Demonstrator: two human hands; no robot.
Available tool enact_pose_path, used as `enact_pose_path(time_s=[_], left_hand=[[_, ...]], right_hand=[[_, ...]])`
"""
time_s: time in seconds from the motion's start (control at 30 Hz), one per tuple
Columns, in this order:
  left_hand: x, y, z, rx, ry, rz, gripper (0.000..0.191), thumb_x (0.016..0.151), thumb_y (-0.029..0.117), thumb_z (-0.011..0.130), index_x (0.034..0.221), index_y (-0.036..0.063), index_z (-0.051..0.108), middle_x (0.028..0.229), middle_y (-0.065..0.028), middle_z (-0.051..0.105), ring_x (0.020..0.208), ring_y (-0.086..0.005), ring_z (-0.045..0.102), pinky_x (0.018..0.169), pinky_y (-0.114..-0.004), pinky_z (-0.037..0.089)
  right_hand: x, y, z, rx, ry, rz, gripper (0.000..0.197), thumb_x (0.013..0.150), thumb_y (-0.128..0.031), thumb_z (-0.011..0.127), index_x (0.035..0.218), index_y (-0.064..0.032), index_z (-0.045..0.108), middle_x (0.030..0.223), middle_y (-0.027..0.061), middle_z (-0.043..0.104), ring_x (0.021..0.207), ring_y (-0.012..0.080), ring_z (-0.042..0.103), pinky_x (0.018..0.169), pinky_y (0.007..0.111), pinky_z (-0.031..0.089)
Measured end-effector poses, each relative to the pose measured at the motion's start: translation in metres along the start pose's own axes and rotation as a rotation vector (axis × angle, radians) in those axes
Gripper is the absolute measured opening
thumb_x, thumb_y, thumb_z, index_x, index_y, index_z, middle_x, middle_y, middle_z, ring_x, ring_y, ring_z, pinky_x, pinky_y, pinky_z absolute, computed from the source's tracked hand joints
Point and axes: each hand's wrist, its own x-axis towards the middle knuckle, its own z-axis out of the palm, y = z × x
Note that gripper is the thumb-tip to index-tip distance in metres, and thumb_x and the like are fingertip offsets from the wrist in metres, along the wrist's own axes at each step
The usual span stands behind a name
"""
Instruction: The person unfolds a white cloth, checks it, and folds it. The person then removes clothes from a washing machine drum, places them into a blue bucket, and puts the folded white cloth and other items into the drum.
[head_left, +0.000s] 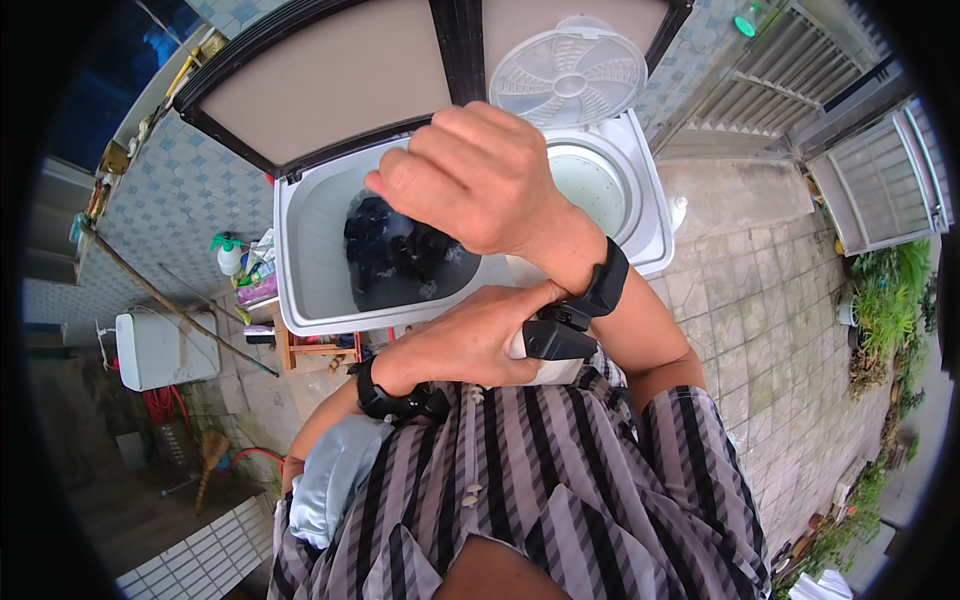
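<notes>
My right hand (472, 176) is raised in a loose fist over the twin-tub washing machine (660, 251), with nothing visible in it. A black band with a device (562, 340) sits around my right wrist. My left hand (472, 330) reaches across from the left and grips this device; its fingertips are partly hidden. Another black band (397, 401) is on my left wrist. Below my right fist, dark wet clothes (382, 247) lie in water in the wash tub (311, 225). The spin tub (589, 184) is uncovered, partly behind my right hand and forearm.
The washer's framed lid (330, 75) and the round clear plastic spin-tub lid (570, 82) stand raised against the tiled wall. At left are a spray bottle (227, 255), a wooden stool (319, 350), a leaning stick (180, 300) and a white container (161, 351). Plants (885, 315) grow at right.
</notes>
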Motion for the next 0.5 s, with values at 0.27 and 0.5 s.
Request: enact_pose_path(time_s=[0.27,0.5], left_hand=[[0.002,0.007,0.002,0.223,0.021,0.008,0.061,0.065,0.005,0.068,0.123,0.0019,0.048,0.091,-0.0230,0.063,0.084,-0.0430,0.061,0.071,-0.047,0.048],[0.015,0.010,0.001,0.126,0.036,0.024,0.061,0.067,0.009,0.070,0.123,0.0016,0.045,0.091,-0.0239,0.063,0.084,-0.0437,0.062,0.071,-0.043,0.050]], right_hand=[[-0.009,0.028,-0.040,1.292,0.496,1.072,0.026,0.095,-0.027,0.053,0.082,-0.0046,0.055,0.055,0.0030,0.046,0.050,0.0121,0.035,0.050,0.029,0.031],[-0.031,0.071,-0.055,1.566,0.876,1.128,0.024,0.095,-0.024,0.048,0.081,-0.0050,0.051,0.059,0.0005,0.037,0.055,0.0135,0.033,0.055,0.029,0.030]])
